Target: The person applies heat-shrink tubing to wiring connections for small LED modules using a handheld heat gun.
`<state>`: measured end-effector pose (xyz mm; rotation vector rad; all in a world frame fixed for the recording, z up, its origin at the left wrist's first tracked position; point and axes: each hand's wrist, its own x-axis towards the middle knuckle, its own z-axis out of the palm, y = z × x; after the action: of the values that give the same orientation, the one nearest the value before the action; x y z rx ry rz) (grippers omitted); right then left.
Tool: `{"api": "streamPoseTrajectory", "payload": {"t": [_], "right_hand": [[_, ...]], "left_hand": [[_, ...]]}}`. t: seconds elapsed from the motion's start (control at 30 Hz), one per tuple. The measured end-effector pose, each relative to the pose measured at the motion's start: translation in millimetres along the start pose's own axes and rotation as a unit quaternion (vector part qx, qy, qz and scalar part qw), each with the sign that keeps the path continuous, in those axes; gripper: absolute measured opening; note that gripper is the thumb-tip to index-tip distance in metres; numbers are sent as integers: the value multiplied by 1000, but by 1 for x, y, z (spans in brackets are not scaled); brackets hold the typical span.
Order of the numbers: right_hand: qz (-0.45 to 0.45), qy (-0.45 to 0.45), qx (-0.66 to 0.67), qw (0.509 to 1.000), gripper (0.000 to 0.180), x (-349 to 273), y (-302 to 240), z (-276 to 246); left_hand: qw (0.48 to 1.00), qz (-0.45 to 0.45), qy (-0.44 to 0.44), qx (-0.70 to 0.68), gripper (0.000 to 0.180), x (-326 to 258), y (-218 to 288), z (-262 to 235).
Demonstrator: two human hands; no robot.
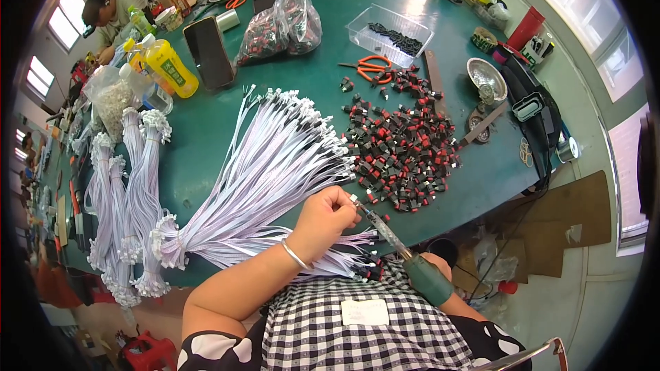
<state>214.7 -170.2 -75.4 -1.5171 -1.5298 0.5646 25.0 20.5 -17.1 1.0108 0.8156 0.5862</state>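
Observation:
My left hand (323, 220) is closed in a pinch, with a small white connector (354, 198) at its fingertips. A soldering iron (393, 242) with a green handle points up toward those fingertips, its tip near the connector. Only part of my right hand (438, 263) shows behind that handle, closed around it. Beyond my left hand fans a large bundle of white ribbon cables (268, 151) with white plugs at the far ends. More cable ends lie below my left wrist, some with dark red-and-black pieces (373, 269). A heap of small red-and-black parts (405, 144) sits to the right.
Tied cable bundles (134, 192) lie at left, near bottles (170, 67) and a phone (208, 53). Behind are a bag of parts (282, 24), orange-handled pliers (371, 67) and a clear tray (390, 33). A metal bowl (487, 77) stands right. Another person (118, 17) sits far left.

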Motion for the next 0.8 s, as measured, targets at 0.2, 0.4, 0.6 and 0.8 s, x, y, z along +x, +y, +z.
{"api": "streamPoseTrajectory", "payload": {"t": [0.2,0.4,0.6,0.8], "right_hand": [[264,81,255,927,30,30,-58,-16],[106,61,317,941,32,61,-58,1],[124,26,251,960,30,92,-71,21],[213,30,262,941,20,91,-76,16]], "left_hand": [[1000,-1,-9,-2,4,-2,0,0],[998,-15,-59,21,5,-15,10,1],[991,-33,-122,45,4,-21,15,4],[980,-1,-118,162,11,-23,14,5]]}}
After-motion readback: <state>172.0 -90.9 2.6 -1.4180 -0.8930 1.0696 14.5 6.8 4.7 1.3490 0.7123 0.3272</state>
